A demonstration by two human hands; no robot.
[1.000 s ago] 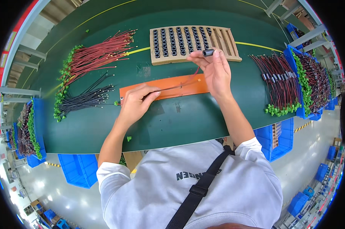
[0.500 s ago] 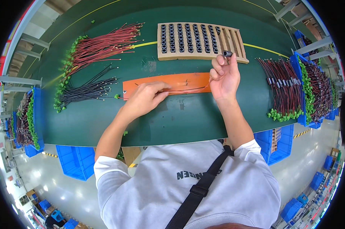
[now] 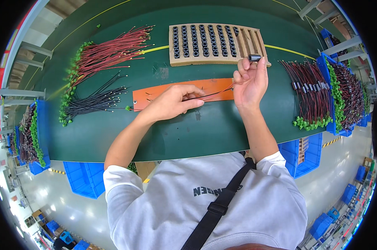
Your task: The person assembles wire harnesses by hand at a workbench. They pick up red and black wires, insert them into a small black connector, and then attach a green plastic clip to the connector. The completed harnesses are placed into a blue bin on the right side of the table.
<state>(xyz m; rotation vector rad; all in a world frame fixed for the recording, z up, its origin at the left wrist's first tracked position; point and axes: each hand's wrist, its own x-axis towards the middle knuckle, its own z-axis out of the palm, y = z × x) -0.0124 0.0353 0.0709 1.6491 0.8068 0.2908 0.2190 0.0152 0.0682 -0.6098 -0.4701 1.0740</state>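
My left hand [image 3: 172, 102] lies on the orange mat [image 3: 147, 95] and pinches a thin pair of red and black wires [image 3: 215, 93]. The wires run right to my right hand [image 3: 250, 81], which grips their far end. Between its raised thumb and forefinger my right hand also holds a small dark cylindrical ferrule [image 3: 254, 58]. Just beyond it sits the wooden tray [image 3: 261, 41] with rows of black ferrules; its right slots hold none.
Red wires with green connectors [image 3: 109, 52] and black wires [image 3: 94, 101] lie at the left of the green table [image 3: 205, 129]. Finished wire bundles [image 3: 309, 89] and a blue bin of more [image 3: 347, 89] sit right. Blue bins stand at the left and below the table.
My right hand has come back from the tray toward the mat with the ferrule. My left hand has slid right along the mat, holding the wires.
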